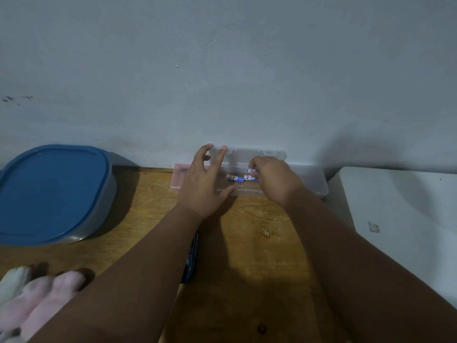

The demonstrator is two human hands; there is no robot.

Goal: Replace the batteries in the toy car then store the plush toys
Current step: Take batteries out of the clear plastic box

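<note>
Nearest the camera, at bottom left, lie the pink plush toys (37, 300); a dark object under the left forearm may be the toy car, though it is mostly hidden. Behind them sits a blue-lidded container (53, 191). The left hand (204, 186), fingers spread wide, steadies the open clear case (306, 180). Two batteries (241, 178) lie end to end inside, long axes left-right, just left of the right hand (274, 179), which pinches a third.
</note>
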